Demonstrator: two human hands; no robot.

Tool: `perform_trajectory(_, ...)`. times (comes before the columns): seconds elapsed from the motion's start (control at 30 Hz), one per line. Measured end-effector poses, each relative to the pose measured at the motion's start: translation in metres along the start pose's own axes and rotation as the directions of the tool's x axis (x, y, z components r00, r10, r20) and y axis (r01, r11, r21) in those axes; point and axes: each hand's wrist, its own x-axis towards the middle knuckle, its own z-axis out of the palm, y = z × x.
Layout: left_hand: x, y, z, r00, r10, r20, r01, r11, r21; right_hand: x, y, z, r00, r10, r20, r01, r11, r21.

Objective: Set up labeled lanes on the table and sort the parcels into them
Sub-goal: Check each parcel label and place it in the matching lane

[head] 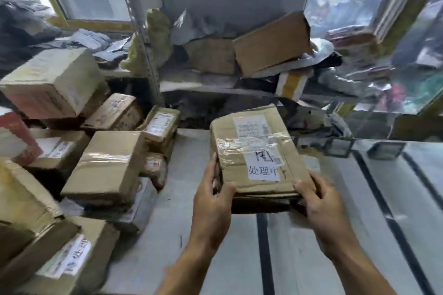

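A flat cardboard parcel (254, 151) with a shipping label, clear tape and a white sticker with printed characters is held above the grey table (311, 246). My left hand (211, 201) grips its near left corner, thumb on top. My right hand (321, 203) grips its near right corner, thumb on top. Black tape lines (263, 246) run across the table and divide it into lanes. Two small dark label holders (339, 147) stand at the far ends of the lanes on the right.
A pile of several cardboard parcels (105, 165) covers the table's left side. A metal shelf (215, 84) behind holds more boxes and grey mailer bags. A glass case (383, 55) stands at the back right.
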Motion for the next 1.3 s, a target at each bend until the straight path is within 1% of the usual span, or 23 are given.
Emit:
perform_trajectory(0.07, -0.019, -0.014, 0.027, 0.998, -0.038, 0.058, 0.038, 0.999, -0.003, -0.020, 0.014, -0.034, 0.998, 0.025, -0.058, -0.025, 1.000, -0.008)
perform_trajectory(0.13, -0.039, -0.027, 0.055, 0.991, -0.090, 0.095, 0.090, 0.996, 0.002, -0.038, 0.032, -0.068, 0.992, 0.078, -0.095, -0.080, 0.996, -0.024)
perform_trajectory(0.23, -0.065, -0.039, 0.092, 0.973, -0.168, 0.160, 0.165, 0.986, 0.029, -0.060, 0.054, -0.115, 0.982, 0.122, -0.145, -0.134, 0.988, -0.077)
perform_trajectory(0.33, -0.090, -0.054, 0.123, 0.949, -0.239, 0.207, 0.235, 0.971, 0.046, -0.076, 0.071, -0.153, 0.974, 0.157, -0.163, -0.173, 0.981, -0.090)
perform_trajectory(0.43, -0.108, -0.068, 0.146, 0.930, -0.285, 0.230, 0.268, 0.958, 0.103, -0.084, 0.087, -0.178, 0.962, 0.211, -0.173, -0.230, 0.968, -0.099)
perform_trajectory(0.53, -0.117, -0.077, 0.157, 0.930, -0.297, 0.215, 0.276, 0.953, 0.125, -0.093, 0.104, -0.187, 0.946, 0.261, -0.194, -0.280, 0.957, -0.078)
perform_trajectory(0.63, -0.118, -0.078, 0.160, 0.930, -0.316, 0.187, 0.292, 0.945, 0.144, -0.104, 0.115, -0.188, 0.940, 0.262, -0.217, -0.284, 0.956, -0.072)
perform_trajectory(0.8, -0.120, -0.078, 0.169, 0.915, -0.340, 0.217, 0.310, 0.937, 0.161, -0.110, 0.116, -0.190, 0.928, 0.290, -0.234, -0.314, 0.946, -0.073)
perform_trajectory(0.9, -0.120, -0.080, 0.175, 0.918, -0.345, 0.196, 0.317, 0.935, 0.162, -0.108, 0.113, -0.194, 0.926, 0.280, -0.253, -0.305, 0.950, -0.063)
perform_trajectory(1.07, -0.118, -0.078, 0.175, 0.915, -0.368, 0.165, 0.343, 0.925, 0.162, -0.106, 0.111, -0.192, 0.935, 0.276, -0.222, -0.297, 0.952, -0.068)
perform_trajectory(1.3, -0.116, -0.071, 0.163, 0.932, -0.333, 0.140, 0.311, 0.937, 0.156, -0.104, 0.105, -0.179, 0.940, 0.292, -0.178, -0.307, 0.950, -0.063)
